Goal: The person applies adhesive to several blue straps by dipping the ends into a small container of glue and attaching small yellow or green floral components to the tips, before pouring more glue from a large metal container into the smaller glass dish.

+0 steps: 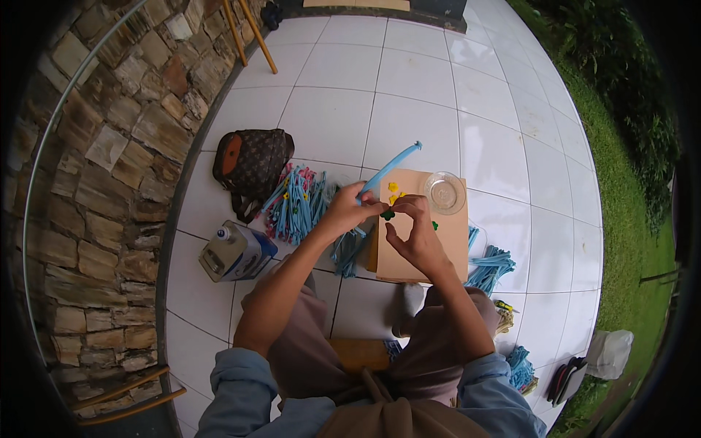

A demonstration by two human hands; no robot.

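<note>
My left hand [342, 213] is closed around a light blue fabric strip [394, 163], whose knotted-looking end sticks up and to the right. At that hand's thumb tip, the fingers of my right hand [418, 237] pinch a small dark green flower-shaped piece [388, 215]. Both hands meet over a tan box-like board [409, 259]. On it lie several yellow flower-shaped pieces [393, 187], a round clear dish [444, 193] and another small green piece [435, 225], partly hidden by my right hand.
Bundled blue and pink strips [296, 204] lie left of the board, beside a brown patterned backpack [252, 160] and a metal can [235, 252]. More blue strips [491, 269] lie at right, near a screwdriver-like yellow tool [505, 306]. A stone wall [109, 190] borders the left.
</note>
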